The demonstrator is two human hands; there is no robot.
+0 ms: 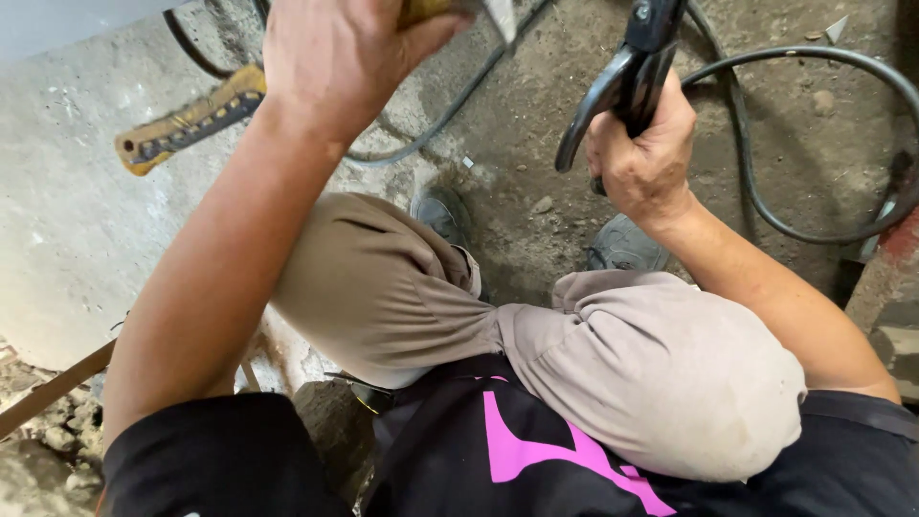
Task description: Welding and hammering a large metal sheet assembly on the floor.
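We crouch over the dirt floor, knees bent. Beyond the knees, our right hand wraps tight around the black clamp handles, fingers closed, cable trailing right. Our left hand grips a yellowish handle, fingers curled. Best keep both grips firm and wrists steady.

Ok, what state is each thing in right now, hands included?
Left hand: closed around a yellowish handle, raised.
Right hand: closed on the black clamp handles.
Black clamp: gripped, handles squeezed; tip out of view.
Black cable: looped on the dirt floor.
Yellow-and-black tool: lying untouched on the concrete.
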